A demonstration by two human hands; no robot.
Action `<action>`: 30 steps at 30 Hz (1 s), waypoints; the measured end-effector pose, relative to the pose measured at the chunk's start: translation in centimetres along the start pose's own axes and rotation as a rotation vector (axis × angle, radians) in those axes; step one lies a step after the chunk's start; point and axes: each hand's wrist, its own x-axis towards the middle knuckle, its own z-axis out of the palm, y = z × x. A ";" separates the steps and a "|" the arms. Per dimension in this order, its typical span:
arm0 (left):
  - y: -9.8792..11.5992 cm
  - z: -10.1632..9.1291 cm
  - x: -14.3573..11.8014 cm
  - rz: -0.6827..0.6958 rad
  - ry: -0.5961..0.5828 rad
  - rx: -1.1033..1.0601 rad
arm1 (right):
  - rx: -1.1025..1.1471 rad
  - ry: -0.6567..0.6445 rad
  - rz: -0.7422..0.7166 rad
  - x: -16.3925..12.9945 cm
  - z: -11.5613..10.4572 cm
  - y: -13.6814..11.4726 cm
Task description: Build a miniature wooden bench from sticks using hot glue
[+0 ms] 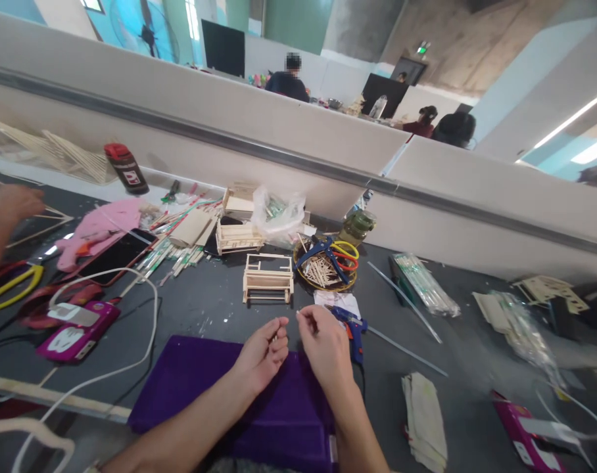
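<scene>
Over a purple box (194, 368), my two hands face each other a short distance apart. My left hand (265, 355) is turned palm up with its fingers curled in, and a small pale bit shows among them, too small to name. The thumb and forefinger of my right hand (325, 341) are pinched together; what they hold, if anything, is too small to make out. Just beyond stands a small wooden stick model (267, 279). Beside my right hand lies a blue hot glue gun (355, 332).
A basket of short sticks (323, 272) holds blue cutters (323, 253) and scissors (345, 256). Glue sticks (407, 351), a folded cloth (425, 420) and packaged sticks (427, 286) lie right. A white cable (153, 315) runs left. Another person's hand (12, 203) is at far left.
</scene>
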 end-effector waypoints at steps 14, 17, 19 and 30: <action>-2.1 0.7 1.9 0.090 -0.224 0.525 | 0.162 0.092 0.044 -3.0 1.0 3.4; -1.5 0.4 3.2 0.114 -0.254 0.610 | 0.203 0.045 0.060 -3.0 0.8 3.8; -1.0 0.2 4.1 0.204 -0.255 0.733 | 0.206 0.021 0.138 -2.9 -0.1 4.6; -0.7 -1.7 6.2 0.519 -0.239 1.058 | -0.519 -0.005 0.573 -3.0 -3.8 12.7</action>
